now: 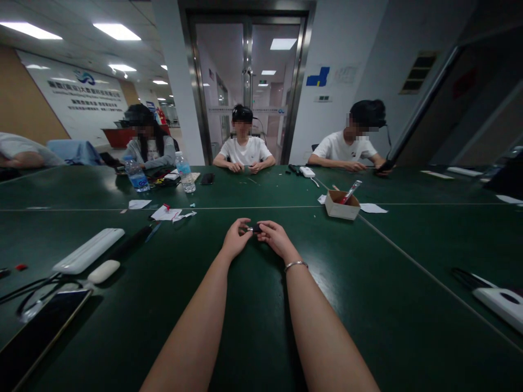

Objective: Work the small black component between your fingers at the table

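Over the middle of the green table [257, 305], both my hands are closed around one small black object with a shiny silver end [256, 228]. My left hand [237, 239] pinches the silver end between thumb and fingers. From the other side, my right hand [278, 239] grips the black part, and its fingers cover some of it. The object is too small to name its exact kind. A silver bracelet [296, 265] circles my right wrist.
At left lie a phone [44, 326], a white earbud-like case [104, 271], a long white device [90, 250] and cables. Beyond my hands stand a small cardboard box [342, 211], paper scraps [166, 213] and two water bottles [186, 173]. Several people sit around the table.
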Motion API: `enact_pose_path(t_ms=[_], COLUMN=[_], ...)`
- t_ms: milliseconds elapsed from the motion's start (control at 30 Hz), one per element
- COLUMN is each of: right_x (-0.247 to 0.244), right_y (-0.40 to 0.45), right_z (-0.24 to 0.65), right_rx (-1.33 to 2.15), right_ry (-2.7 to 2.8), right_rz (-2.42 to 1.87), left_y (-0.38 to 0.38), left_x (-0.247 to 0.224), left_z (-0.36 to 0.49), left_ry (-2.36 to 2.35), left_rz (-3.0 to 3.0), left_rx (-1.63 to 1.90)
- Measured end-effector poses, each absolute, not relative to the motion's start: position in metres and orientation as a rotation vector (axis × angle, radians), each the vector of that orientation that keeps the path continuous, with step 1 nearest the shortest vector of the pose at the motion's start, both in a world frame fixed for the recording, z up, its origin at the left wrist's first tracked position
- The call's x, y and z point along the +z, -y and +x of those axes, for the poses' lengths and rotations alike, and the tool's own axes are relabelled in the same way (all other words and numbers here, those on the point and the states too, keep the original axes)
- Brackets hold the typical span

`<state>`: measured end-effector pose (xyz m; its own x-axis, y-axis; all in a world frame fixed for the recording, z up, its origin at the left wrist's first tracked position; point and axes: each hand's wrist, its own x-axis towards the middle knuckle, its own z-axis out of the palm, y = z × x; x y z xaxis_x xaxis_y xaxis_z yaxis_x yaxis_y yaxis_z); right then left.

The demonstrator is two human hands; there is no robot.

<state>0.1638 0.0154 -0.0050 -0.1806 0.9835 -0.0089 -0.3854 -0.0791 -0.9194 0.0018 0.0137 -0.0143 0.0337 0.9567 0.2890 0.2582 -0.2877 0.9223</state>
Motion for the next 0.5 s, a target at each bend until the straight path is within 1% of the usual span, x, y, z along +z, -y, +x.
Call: enact_pose_path(t_ms=[67, 200, 333, 500], right_x=[-0.0055, -0.0056, -0.0053, -0.0058], right_y=[-0.0158, -0.0162, -0.0159, -0.0158], right_z=[0.1638, 0.1639, 0.1640, 0.1642], right_rx=[1.534, 1.532, 1.533, 1.526], right_ry=[1.008, 1.010, 1.012, 1.022], right_rz=[-0.852, -0.851, -0.846, -0.848], left_y=[-0.0124, -0.0096, -0.0087, -0.0119], left_x=[-0.0123, -0.0091, -0.0082, -0.0130], left_z=[0.0024, 0.0031, 0.0026, 0.0030], left_ry=[-1.251, -1.272, -1.264, -1.249], left_rz=[1.599, 1.585, 1.634, 1.591], left_rx=[1.308, 1.183, 1.249, 1.200])
